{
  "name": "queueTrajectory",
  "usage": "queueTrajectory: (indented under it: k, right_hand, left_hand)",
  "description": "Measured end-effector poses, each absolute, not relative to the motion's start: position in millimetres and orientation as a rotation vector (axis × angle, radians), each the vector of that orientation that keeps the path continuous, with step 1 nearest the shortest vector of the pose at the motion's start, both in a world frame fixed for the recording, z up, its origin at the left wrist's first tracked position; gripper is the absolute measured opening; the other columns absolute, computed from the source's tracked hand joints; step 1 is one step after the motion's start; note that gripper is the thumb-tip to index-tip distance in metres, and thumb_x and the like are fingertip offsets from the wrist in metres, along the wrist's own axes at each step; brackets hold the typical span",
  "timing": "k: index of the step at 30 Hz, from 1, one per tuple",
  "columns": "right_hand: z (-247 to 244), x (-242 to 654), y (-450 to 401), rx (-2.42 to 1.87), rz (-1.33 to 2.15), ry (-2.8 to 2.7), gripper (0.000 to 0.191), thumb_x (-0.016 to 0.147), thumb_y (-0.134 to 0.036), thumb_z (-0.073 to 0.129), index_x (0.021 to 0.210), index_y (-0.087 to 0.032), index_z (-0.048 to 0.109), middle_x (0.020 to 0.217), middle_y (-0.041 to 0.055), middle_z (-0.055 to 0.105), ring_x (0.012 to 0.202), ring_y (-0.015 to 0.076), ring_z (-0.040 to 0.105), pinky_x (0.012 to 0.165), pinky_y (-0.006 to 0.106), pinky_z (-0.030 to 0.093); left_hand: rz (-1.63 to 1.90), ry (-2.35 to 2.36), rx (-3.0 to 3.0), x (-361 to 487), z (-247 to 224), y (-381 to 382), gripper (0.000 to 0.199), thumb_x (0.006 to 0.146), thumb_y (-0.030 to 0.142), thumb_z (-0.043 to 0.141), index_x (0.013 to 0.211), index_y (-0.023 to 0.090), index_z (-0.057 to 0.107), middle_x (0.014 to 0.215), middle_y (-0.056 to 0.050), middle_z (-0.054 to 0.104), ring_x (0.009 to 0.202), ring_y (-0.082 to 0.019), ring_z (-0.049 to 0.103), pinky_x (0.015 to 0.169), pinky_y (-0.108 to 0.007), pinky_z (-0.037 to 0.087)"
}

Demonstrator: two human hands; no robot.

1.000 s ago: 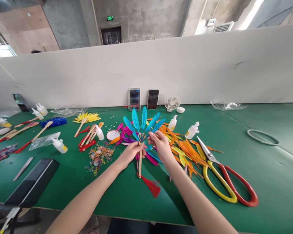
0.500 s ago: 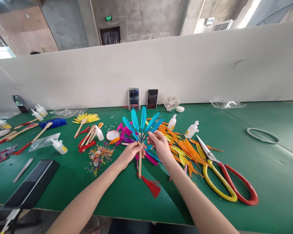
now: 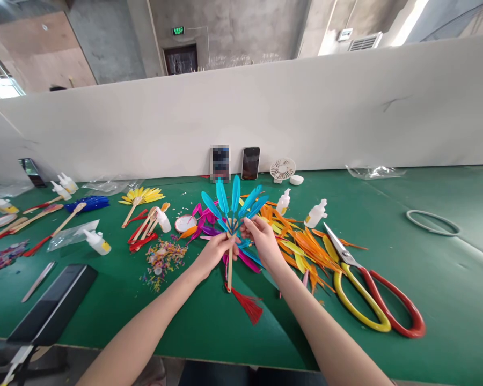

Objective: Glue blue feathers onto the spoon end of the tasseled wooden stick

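Observation:
A wooden stick fan is held upright over the green table, with several blue feathers spread out from its top and a red tassel hanging at its lower end. My left hand grips the stick just below the feathers. On the other side, my right hand pinches the base of a blue feather at the lower right of the spread. Loose magenta feathers and orange feathers lie behind and beside the hands.
Big scissors lie on the right, near two glue bottles. Leftward are a yellow feather fan, wooden sticks, confetti, another glue bottle and a black box. Two phones and a small fan stand behind.
Both hands keep the same hold. The fan and its red tassel have shifted very slightly up and left.

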State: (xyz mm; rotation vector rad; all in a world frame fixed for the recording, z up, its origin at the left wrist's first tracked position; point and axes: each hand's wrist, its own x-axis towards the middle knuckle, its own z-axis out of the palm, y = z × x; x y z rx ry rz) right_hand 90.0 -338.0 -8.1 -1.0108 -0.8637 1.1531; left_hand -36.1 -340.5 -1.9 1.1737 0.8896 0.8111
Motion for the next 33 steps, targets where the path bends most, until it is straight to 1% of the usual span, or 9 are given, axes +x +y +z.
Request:
queueTrajectory:
  k: [5,12,24,28,31,33]
  right_hand:
    - [-9.4,87.6,-338.6,-1.045,1.149,-0.96,0.034,0.055,-0.05,0.065,0.06,-0.019,0.052,0.05,-0.0046,0.049,0.049,0.0102,0.047,0.052,0.025,0.039]
    - [-7.3,86.5,-339.6,-1.05,1.15,-0.989,0.034,0.055,-0.049,0.064,0.059,-0.018,0.051,0.05,-0.0051,0.049,0.05,0.0097,0.048,0.052,0.025,0.039]
    - [-7.0,84.5,-339.9,-1.067,1.161,-1.019,0.029,0.056,-0.044,0.062,0.059,-0.018,0.05,0.05,-0.0054,0.049,0.05,0.0089,0.047,0.052,0.024,0.039]
    - [-7.5,84.1,-340.1,-1.062,1.153,-1.04,0.028,0.058,-0.044,0.06,0.059,-0.018,0.048,0.051,-0.0049,0.049,0.05,0.0094,0.047,0.052,0.024,0.04]
    - [-10.0,84.6,-338.9,-1.075,1.117,-1.049,0.028,0.06,-0.045,0.058,0.064,-0.018,0.05,0.054,-0.0041,0.049,0.052,0.0104,0.048,0.053,0.025,0.04]
    - [-12.5,84.6,-337.9,-1.1,1.079,-1.054,0.029,0.062,-0.046,0.056,0.069,-0.018,0.052,0.056,-0.0034,0.049,0.053,0.0112,0.048,0.053,0.026,0.041]
  left_hand:
    - [0.844,0.902,1.166,-37.1,-1.9,-338.6,0.027,0.063,0.04,0.062,0.068,0.014,0.056,0.052,0.002,0.054,0.049,-0.011,0.051,0.056,-0.026,0.04]
    - [0.847,0.88,1.167,-36.6,-1.6,-339.9,0.03,0.059,0.043,0.064,0.065,0.015,0.055,0.051,0.002,0.054,0.05,-0.011,0.051,0.057,-0.026,0.042]
    - [0.865,0.888,1.179,-36.1,-2.9,-339.7,0.023,0.064,0.037,0.061,0.065,0.015,0.055,0.051,0.002,0.054,0.049,-0.012,0.051,0.056,-0.027,0.041]
    - [0.871,0.896,1.186,-35.5,-2.1,-340.5,0.023,0.063,0.037,0.062,0.064,0.015,0.055,0.05,0.002,0.054,0.048,-0.012,0.051,0.055,-0.027,0.042]
    - [0.903,0.912,1.191,-35.4,-2.3,-339.7,0.026,0.061,0.04,0.064,0.066,0.015,0.056,0.052,0.002,0.055,0.049,-0.014,0.053,0.056,-0.029,0.043]
    - [0.984,0.931,1.189,-36.2,-3.4,-337.7,0.028,0.061,0.042,0.063,0.069,0.016,0.055,0.055,0.001,0.057,0.051,-0.015,0.055,0.059,-0.03,0.044]
